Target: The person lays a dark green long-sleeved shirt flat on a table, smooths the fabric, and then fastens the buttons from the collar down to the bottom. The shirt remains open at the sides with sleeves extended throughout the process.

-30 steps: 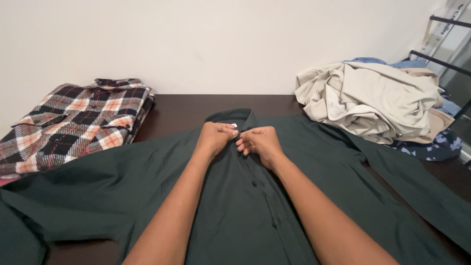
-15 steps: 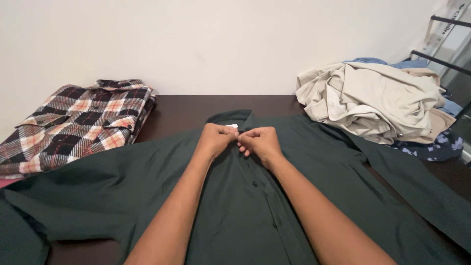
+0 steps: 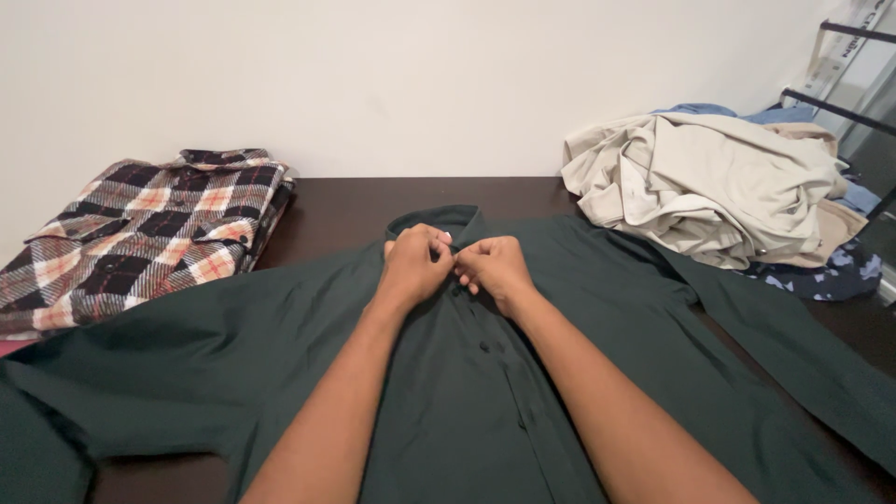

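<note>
On the dark wooden table (image 3: 373, 201), a dark green shirt (image 3: 233, 373) lay face up and spread flat, sleeves thrown out to either side, so that its front placket ran straight toward the person. The left hand (image 3: 411, 266) and the right hand (image 3: 495, 269) met just below the collar (image 3: 434, 219), knuckles nearly touching. Both were curled tight, each pinching an edge of the placket at the topmost button; the button itself was hidden under the fingertips, so whether it sat through its hole could not be told. Lower down, one dark button (image 3: 484, 346) showed on the closed front, which suggested the hands were drawn together to bring the two edges into line. To the left, a folded plaid shirt (image 3: 140, 229) sat squared against the wall, apart from the green one. To the right, a loose heap of beige and blue garments (image 3: 709, 182) lay crumpled, its edge just beside the green shirt's shoulder.
</note>
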